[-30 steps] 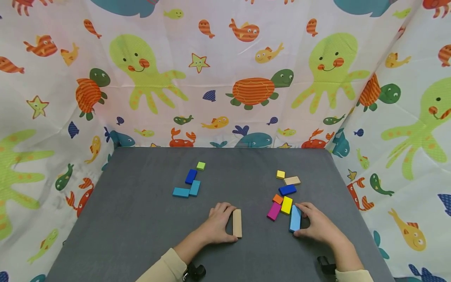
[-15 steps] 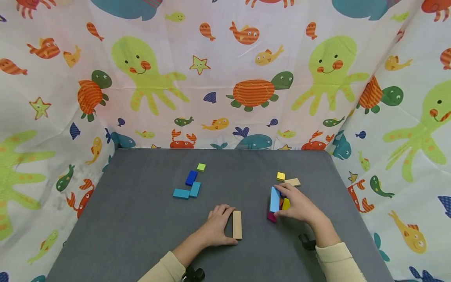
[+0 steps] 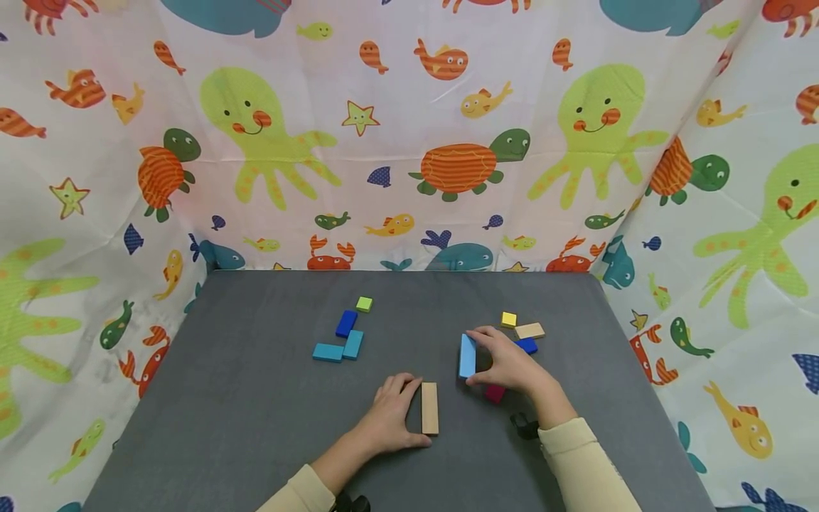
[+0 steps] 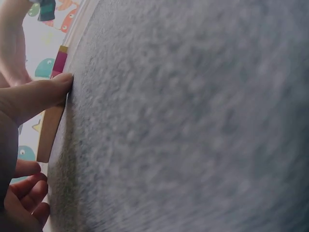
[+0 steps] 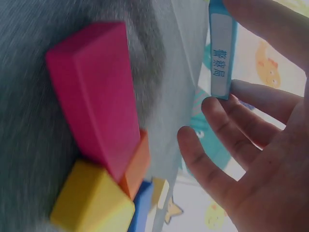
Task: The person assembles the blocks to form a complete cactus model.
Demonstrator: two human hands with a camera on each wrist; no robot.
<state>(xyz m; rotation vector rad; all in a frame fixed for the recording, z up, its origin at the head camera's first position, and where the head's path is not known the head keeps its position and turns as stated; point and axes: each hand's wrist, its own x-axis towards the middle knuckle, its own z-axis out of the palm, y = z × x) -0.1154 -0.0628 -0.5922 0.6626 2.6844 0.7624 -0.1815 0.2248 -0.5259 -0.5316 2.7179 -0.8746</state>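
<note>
My left hand (image 3: 392, 416) spans a long plain wooden block (image 3: 430, 409) on the grey table, thumb at its near end and index finger at its far end. In the left wrist view the thumb crosses in front of this wooden block (image 4: 50, 128). Between thumb and fingertips my right hand (image 3: 512, 363) holds a light blue block (image 3: 468, 355) by its two ends, off the table. White-panelled lettering shows on the light blue block (image 5: 222, 48) in the right wrist view. Below that hand lie a magenta block (image 5: 99, 92), a yellow block (image 5: 91, 198) and an orange block (image 5: 136, 166).
Farther back right are a dark blue block (image 3: 527, 345), a pale wooden block (image 3: 530, 331) and a small yellow cube (image 3: 508, 320). Left of centre lie a green cube (image 3: 364, 304), a dark blue block (image 3: 346, 323) and two teal blocks (image 3: 328, 353). A printed curtain (image 3: 384, 142) surrounds the table.
My right hand has lifted the light blue block from beside the yellow block and carried it left, past the magenta block towards the wooden one. The left hand stays in place.
</note>
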